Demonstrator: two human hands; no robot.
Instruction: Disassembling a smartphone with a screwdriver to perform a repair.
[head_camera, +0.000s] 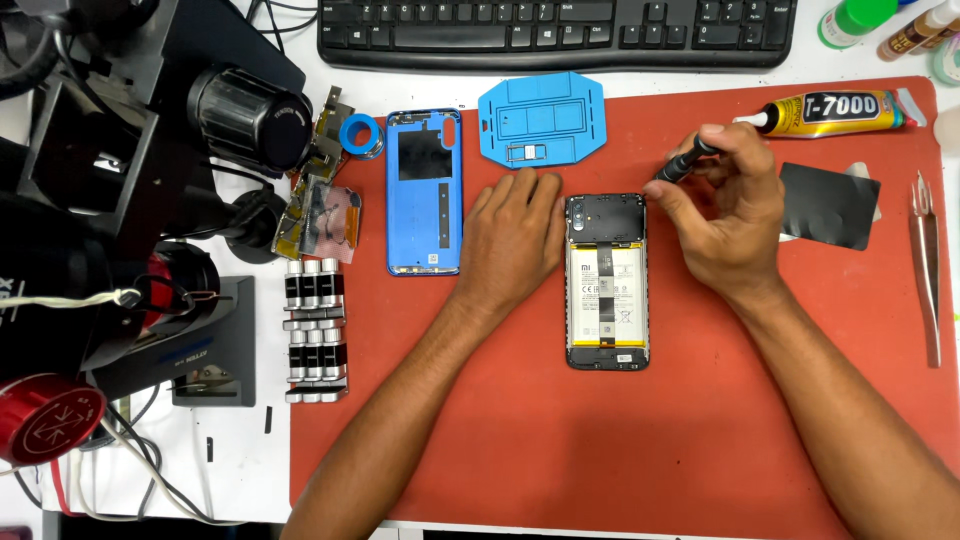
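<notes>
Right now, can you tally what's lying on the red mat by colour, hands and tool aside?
Blue: 3 - back cover, tray, tape roll
Black: 2 - open phone, flat sheet
Yellow: 1 - glue tube
Total: 6

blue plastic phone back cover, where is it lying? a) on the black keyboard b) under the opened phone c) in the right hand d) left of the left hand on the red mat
d: the blue plastic phone back cover lies inner side up on the red mat, just left of the left hand, which rests beside the opened phone.
</notes>
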